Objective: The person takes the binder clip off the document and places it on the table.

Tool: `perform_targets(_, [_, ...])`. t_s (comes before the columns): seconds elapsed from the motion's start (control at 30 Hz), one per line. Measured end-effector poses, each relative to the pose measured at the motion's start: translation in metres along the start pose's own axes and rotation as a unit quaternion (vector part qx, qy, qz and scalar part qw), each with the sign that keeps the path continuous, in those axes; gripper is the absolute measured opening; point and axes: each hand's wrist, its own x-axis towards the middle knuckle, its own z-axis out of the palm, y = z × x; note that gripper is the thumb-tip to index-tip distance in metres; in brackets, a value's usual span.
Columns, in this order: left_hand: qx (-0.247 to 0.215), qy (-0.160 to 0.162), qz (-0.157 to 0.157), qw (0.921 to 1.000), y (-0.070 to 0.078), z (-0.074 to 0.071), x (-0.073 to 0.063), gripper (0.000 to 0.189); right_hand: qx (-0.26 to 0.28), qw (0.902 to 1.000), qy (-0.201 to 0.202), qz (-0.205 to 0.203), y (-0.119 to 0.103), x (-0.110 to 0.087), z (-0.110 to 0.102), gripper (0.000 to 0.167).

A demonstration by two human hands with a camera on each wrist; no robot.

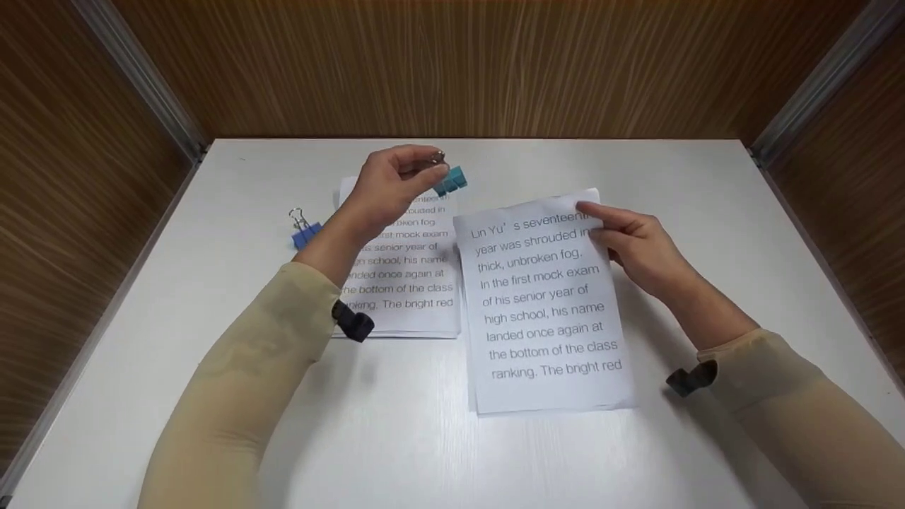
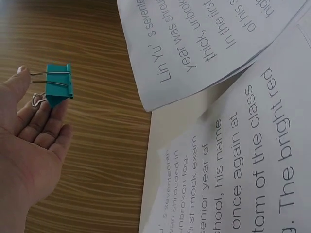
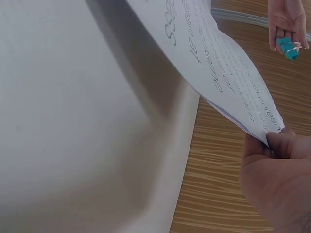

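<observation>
A teal binder clip (image 2: 59, 83) is pinched by its wire handles between the thumb and fingers of my left hand (image 1: 396, 180). That hand is above the top of a stack of printed sheets (image 1: 406, 318) lying on the table. My right hand (image 1: 640, 244) pinches the upper right edge of a second set of printed sheets (image 1: 548, 311), thumb on one face and fingers on the other. These sheets are raised at the top and tilted, as the right wrist view shows. The teal clip is apart from the held sheets.
A blue binder clip (image 1: 306, 235) with its wire handles up is at the left edge of the lying stack, partly behind my left forearm. The white table (image 1: 396, 438) ends at a wood-grain back wall (image 1: 481, 71), with similar panels at both sides.
</observation>
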Motion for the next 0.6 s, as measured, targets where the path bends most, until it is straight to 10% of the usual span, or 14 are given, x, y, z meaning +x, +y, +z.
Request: perform_targets(0.6, [0.049,0.034,-0.029,0.9978,-0.014,-0.047,-0.030,0.041,-0.046,0.9982,0.010,0.037,0.019,0.004,-0.005,0.049])
